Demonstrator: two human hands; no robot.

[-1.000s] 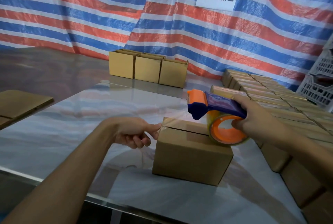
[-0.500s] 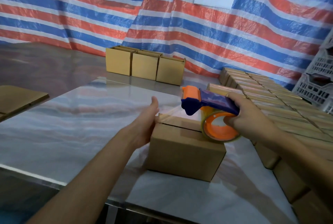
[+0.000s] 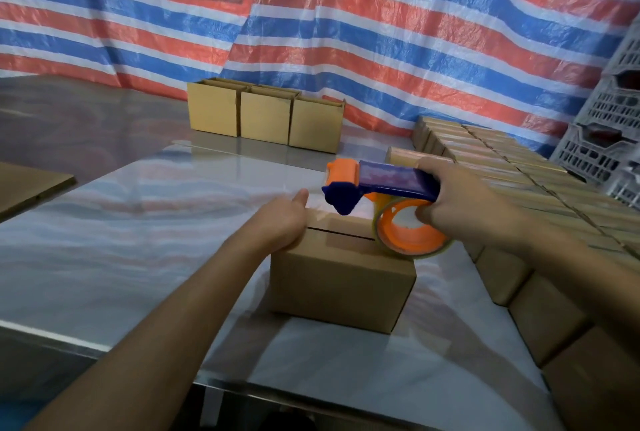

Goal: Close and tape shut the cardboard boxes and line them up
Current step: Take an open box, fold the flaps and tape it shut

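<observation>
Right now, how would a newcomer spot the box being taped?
Start at the shiny steel table. Near its front edge one cardboard box stands alone. Unlike the three boxes at the back, the left hand rests on it, tape dispenser above.

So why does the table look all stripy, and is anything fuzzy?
Head view: the shiny table mirrors the striped tarp, so the stripes are a reflection, not paint. Head view: soft arm shadows fall beside the box. Head view: the left hand looks slightly smeared, the tape gun sharper. Head view: the crates lean at the edge, bent by the wide lens.
</observation>
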